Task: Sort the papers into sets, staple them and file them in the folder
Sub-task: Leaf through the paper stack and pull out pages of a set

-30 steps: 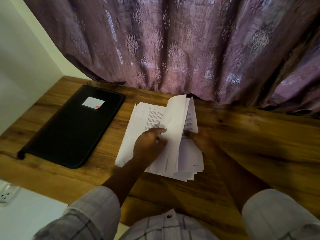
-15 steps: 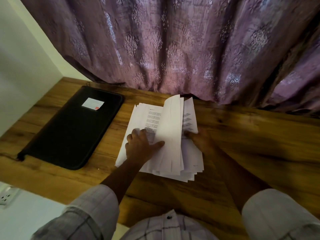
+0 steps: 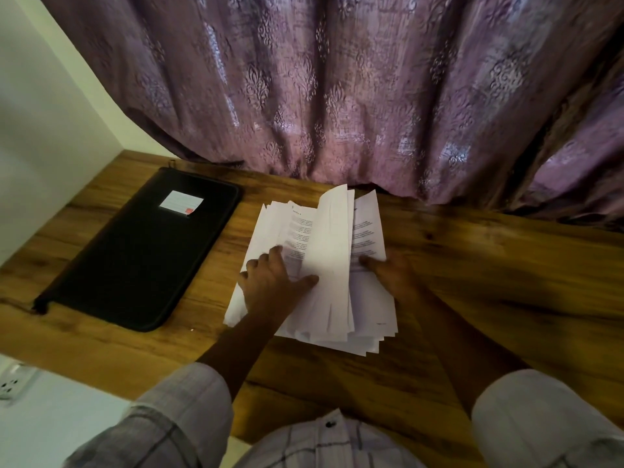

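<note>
Watching the head cam feed here. The person's left hand [image 3: 273, 285] lies flat on the left half of the papers [image 3: 304, 228]. Its fingers are spread and straight, and the thumb sticks out sideways against a bunch of raised sheets [image 3: 332, 251] standing on edge down the middle of the pile. It's pressing down, not gripping anything. The right hand [image 3: 393, 275] comes in from the right side of the papers with its fingertips [image 3: 366, 261] on the printed page exposed there. It's dark and smeary, so I honestly can't tell if it's pinching something or just resting.

The papers are a loose, fanned pile of white printed sheets. Apart from that raised bunch they lie flat on the tabletop [image 3: 489, 282], near corners stepped out unevenly.

Left of the papers, with a gap between, sits the folder [image 3: 141, 248]. It's black, closed and flat on the wood, with a white label [image 3: 181, 202] with a red spot at its far end. I can't see inside it.

The tabletop is brown woodgrain. Behind the papers a purple patterned curtain [image 3: 337, 96] hangs down to the back edge. Further left of the papers, past the folder, there's a white wall [image 3: 44, 113] and, low down, a wall socket [image 3: 13, 383].
</note>
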